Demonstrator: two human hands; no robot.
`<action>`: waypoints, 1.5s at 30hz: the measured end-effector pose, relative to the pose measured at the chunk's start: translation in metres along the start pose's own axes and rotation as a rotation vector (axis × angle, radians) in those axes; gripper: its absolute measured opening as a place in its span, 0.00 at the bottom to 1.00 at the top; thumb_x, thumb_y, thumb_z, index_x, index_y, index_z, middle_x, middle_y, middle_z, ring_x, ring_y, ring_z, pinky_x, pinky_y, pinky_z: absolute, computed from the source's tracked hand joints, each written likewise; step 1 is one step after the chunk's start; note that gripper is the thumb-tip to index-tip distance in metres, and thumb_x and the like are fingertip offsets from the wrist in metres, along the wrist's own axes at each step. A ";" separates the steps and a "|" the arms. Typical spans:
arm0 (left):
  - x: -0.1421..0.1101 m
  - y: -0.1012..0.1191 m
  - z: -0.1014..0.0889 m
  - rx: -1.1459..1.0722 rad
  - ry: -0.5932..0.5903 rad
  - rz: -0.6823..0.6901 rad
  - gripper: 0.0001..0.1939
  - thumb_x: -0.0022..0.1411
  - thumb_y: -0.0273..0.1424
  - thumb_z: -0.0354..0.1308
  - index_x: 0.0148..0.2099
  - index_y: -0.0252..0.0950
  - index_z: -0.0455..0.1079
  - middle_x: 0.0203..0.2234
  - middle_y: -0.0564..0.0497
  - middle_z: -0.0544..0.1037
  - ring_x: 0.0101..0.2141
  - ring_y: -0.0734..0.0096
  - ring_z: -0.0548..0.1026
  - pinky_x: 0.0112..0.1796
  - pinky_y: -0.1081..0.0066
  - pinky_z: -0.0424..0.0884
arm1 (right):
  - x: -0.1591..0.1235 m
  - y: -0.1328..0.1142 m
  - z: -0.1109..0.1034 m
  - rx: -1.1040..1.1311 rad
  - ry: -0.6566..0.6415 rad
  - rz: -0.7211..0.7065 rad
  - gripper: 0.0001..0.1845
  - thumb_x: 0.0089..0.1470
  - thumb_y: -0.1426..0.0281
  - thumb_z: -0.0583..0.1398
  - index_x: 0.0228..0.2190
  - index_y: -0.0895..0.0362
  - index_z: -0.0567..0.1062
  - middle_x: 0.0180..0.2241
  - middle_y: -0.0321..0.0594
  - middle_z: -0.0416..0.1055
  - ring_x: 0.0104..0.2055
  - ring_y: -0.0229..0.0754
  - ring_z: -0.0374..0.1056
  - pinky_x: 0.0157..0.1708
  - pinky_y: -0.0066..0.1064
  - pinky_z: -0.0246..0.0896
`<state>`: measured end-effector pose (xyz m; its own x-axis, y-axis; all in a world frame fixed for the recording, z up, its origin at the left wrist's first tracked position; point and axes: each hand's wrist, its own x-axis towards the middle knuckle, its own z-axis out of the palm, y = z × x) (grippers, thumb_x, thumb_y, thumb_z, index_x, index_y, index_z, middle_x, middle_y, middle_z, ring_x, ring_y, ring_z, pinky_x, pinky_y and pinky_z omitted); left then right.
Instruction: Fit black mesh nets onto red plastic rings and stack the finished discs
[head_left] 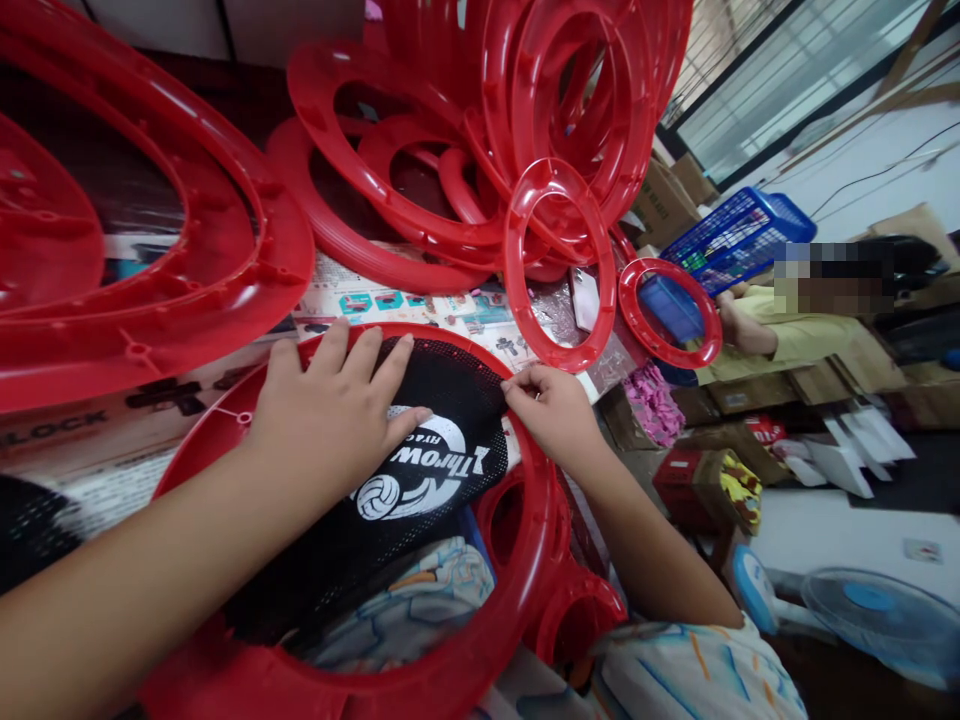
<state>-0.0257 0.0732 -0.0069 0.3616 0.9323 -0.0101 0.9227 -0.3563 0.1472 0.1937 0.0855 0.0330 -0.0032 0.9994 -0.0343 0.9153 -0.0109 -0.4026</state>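
A large red plastic ring (517, 600) lies before me, with black mesh fabric (465, 370) across part of its opening. White lettering and a ball print (379, 497) mark the mesh. My left hand (337, 390) rests on the mesh and the ring's far rim, its fingers spread flat. At the mesh's right edge, by the ring's inner rim, my right hand (551, 410) pinches the fabric between thumb and forefinger. The near part of the ring's opening is uncovered, and patterned cloth shows through it.
More red rings (450, 235) are heaped at the back, and large ones (247, 330) stand at left. Small red parts (577, 610) lie near my right arm. On the right are a person in a yellow shirt (795, 330) beside a red ring (667, 345), a blue basket (739, 235) and a fan (877, 610).
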 end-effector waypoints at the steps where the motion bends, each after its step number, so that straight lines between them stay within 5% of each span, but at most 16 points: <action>1: 0.000 0.000 0.000 -0.002 0.003 0.000 0.36 0.67 0.45 0.44 0.69 0.29 0.47 0.64 0.30 0.57 0.62 0.33 0.56 0.51 0.35 0.59 | 0.002 0.000 0.000 0.010 -0.011 0.007 0.08 0.51 0.71 0.59 0.22 0.58 0.73 0.24 0.37 0.74 0.27 0.38 0.67 0.30 0.30 0.58; 10: 0.000 0.001 -0.002 0.012 -0.007 0.002 0.36 0.67 0.45 0.42 0.70 0.30 0.46 0.64 0.31 0.58 0.62 0.34 0.56 0.50 0.37 0.61 | 0.007 0.005 -0.005 0.111 -0.085 0.035 0.11 0.53 0.67 0.58 0.20 0.57 0.70 0.21 0.34 0.67 0.24 0.35 0.61 0.27 0.28 0.55; 33: -0.001 0.001 0.000 0.018 -0.012 -0.001 0.36 0.67 0.46 0.42 0.70 0.30 0.45 0.65 0.31 0.56 0.64 0.34 0.53 0.51 0.37 0.59 | -0.001 0.001 -0.011 -0.144 -0.061 -0.008 0.15 0.58 0.64 0.56 0.22 0.57 0.72 0.21 0.36 0.69 0.23 0.36 0.61 0.27 0.30 0.51; 37: -0.001 0.000 0.001 0.002 -0.002 -0.004 0.36 0.67 0.46 0.42 0.70 0.30 0.45 0.65 0.31 0.56 0.64 0.34 0.53 0.52 0.36 0.59 | -0.014 0.003 -0.008 -0.284 -0.011 0.020 0.18 0.47 0.54 0.66 0.25 0.57 0.73 0.26 0.39 0.72 0.28 0.40 0.64 0.28 0.30 0.52; 45: -0.001 0.000 0.001 -0.022 -0.002 -0.004 0.35 0.67 0.44 0.41 0.70 0.30 0.45 0.66 0.30 0.55 0.64 0.33 0.52 0.52 0.36 0.58 | -0.018 0.011 0.009 -0.359 0.076 -0.103 0.12 0.53 0.64 0.60 0.21 0.56 0.71 0.24 0.38 0.68 0.30 0.41 0.63 0.31 0.31 0.51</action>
<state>-0.0258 0.0719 -0.0078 0.3579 0.9337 -0.0124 0.9210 -0.3508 0.1692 0.1998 0.0675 0.0213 -0.0848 0.9944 0.0628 0.9946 0.0883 -0.0539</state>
